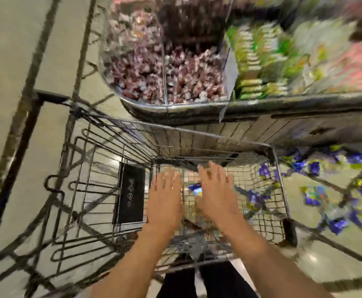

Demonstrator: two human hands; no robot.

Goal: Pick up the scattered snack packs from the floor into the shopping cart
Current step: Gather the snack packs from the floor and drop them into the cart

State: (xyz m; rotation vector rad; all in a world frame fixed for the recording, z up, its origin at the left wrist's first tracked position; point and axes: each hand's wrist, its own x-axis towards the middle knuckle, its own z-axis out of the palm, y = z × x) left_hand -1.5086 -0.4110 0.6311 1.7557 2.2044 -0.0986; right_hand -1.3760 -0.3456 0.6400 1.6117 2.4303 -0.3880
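Seen from above, our left hand and right hand hover over the wire shopping cart, fingers spread wide, holding nothing. A blue snack pack shows between them inside the basket. More blue snack packs lie scattered on the floor just right of the cart. Candy bins stand beyond.

Blue snack packs lie scattered on floor right of the wire shopping cart; several inside it.
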